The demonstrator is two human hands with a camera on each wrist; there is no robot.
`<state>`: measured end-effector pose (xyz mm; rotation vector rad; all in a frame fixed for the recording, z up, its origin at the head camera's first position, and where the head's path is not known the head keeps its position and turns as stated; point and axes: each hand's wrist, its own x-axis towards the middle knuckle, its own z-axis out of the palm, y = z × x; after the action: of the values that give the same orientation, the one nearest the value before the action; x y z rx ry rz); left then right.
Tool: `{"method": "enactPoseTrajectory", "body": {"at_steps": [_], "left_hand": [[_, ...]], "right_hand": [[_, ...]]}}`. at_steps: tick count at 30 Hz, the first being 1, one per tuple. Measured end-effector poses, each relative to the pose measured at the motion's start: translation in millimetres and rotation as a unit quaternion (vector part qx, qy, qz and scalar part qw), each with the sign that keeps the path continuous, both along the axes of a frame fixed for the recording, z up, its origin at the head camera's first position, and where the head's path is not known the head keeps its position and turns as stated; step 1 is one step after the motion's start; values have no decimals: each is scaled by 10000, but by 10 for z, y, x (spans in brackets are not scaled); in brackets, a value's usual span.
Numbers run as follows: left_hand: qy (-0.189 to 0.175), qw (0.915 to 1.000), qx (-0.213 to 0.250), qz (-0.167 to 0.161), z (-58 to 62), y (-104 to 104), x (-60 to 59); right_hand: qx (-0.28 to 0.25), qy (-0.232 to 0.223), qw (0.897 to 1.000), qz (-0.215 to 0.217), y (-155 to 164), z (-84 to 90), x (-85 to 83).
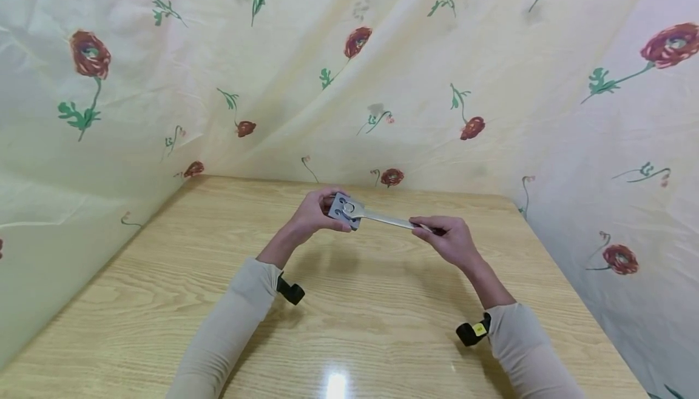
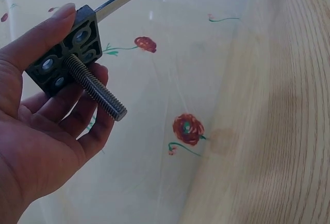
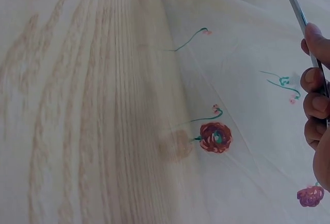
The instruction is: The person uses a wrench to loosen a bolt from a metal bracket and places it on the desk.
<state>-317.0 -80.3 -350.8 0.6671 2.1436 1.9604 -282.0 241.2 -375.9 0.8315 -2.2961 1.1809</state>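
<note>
Left hand: we see the left hand (image 1: 312,214) raised above the wooden table (image 1: 164,302), thumb and fingers curled round the edges of a dark square plate (image 2: 64,49), gripping it.
Plate: from the left wrist view it sits at the fingertips, thumb along its upper edge, fingers under its lower edge; it has round holes and curved slots.
Bolt: a threaded bolt (image 2: 95,87) sticks out of the plate's middle towards the palm side, its free end just over the fingers.
Right hand: we see the right hand (image 1: 448,238) to the right of the left one, also held above the table, its fingers curled round the thin metal handle of a wrench (image 1: 382,218), gripping it.
Wrench: its head lies on the plate's far face at the left hand; the handle runs from there to the right hand's fingers.
Surroundings: a cream cloth (image 1: 382,71) with red flowers hangs beyond both hands and to their sides; beige sleeves cover both forearms.
</note>
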Motion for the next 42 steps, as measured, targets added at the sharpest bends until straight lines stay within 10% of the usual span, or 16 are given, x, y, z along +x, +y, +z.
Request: {"method": "enactPoseTrajectory", "body": {"at_steps": [10, 23, 42], "left_hand": [[162, 9989, -193, -400, 5, -18, 19], [62, 9743, 431, -2209, -5, -20, 115], [-121, 9710, 580, -2316, -60, 64, 123]], "right_hand": [[-56, -492, 9974, 525, 80, 23, -57], [264, -929, 9839, 1501, 235, 327, -170], [837, -1214, 9696, 1951, 277, 651, -524]]}}
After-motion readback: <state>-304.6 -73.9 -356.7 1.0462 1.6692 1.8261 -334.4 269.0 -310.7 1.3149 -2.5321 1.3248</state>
